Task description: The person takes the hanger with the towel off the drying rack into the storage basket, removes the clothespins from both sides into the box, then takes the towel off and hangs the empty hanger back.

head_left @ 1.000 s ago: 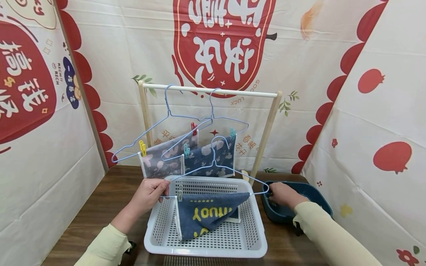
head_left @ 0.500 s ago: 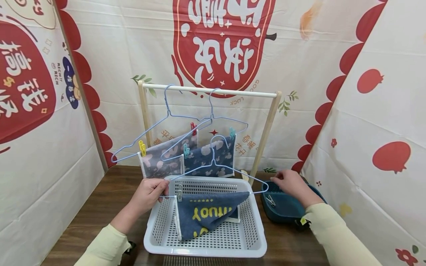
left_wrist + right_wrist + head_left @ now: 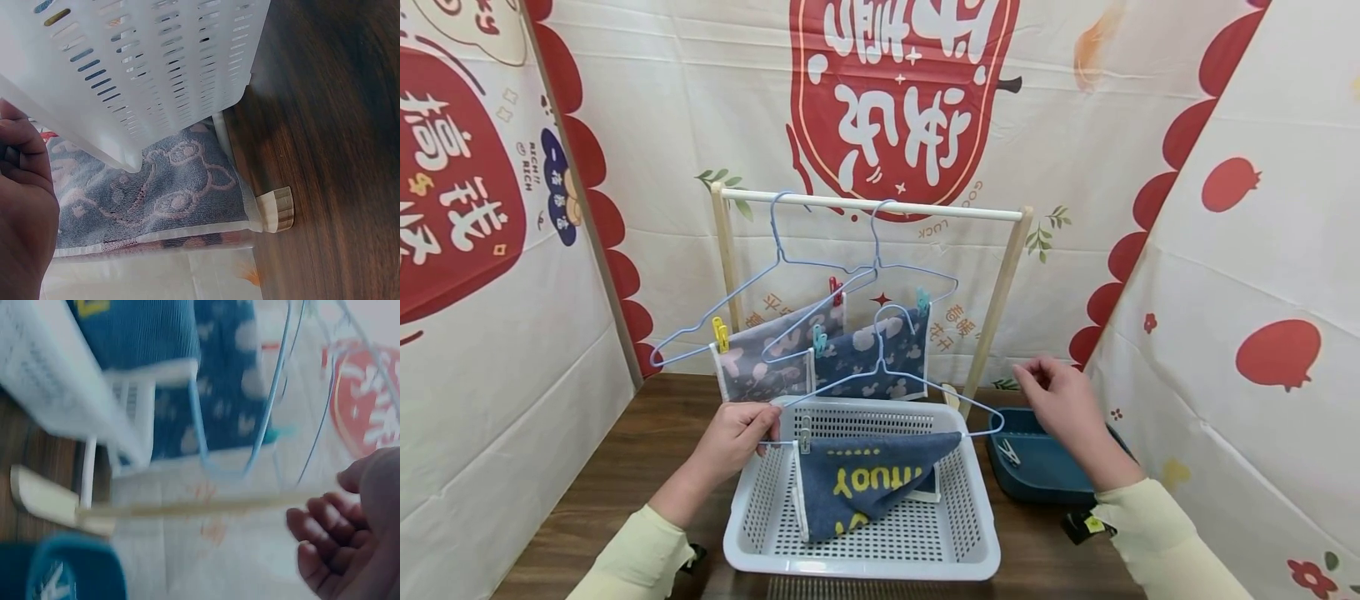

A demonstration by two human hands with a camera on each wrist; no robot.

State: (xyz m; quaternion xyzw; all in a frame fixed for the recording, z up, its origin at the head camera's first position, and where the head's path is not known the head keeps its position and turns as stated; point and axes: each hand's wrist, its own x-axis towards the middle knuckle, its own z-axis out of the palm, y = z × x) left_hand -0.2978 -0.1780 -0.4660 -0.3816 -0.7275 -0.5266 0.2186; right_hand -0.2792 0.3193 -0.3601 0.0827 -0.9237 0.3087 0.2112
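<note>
In the head view my left hand point(image 3: 741, 437) grips the left end of a blue wire hanger point(image 3: 880, 369), thumb over the wire. A small blue-grey towel point(image 3: 865, 483) with yellow lettering hangs over its lower bar, above a white basket point(image 3: 861, 569). One grey clothespin point(image 3: 806, 435) clasps the towel's left top corner; no clip shows on its right corner. My right hand point(image 3: 1063, 400) hovers above a teal bin point(image 3: 1045, 492), apart from the hanger. Its fingers are loosely curled in the right wrist view point(image 3: 350, 531), with nothing visible between them.
Behind the basket stands a rack point(image 3: 880, 204) with a white rod and wooden posts. Two blue hangers carry a pinkish-grey towel point(image 3: 775, 358) and a navy towel point(image 3: 868, 354), held by coloured clothespins. A pale clothespin point(image 3: 1009, 452) lies in the bin. Printed cloth surrounds the wooden table point(image 3: 610, 475).
My right hand has come off the hanger's right end and moved up and right over the bin. The left hand, hanger and towel have hardly moved.
</note>
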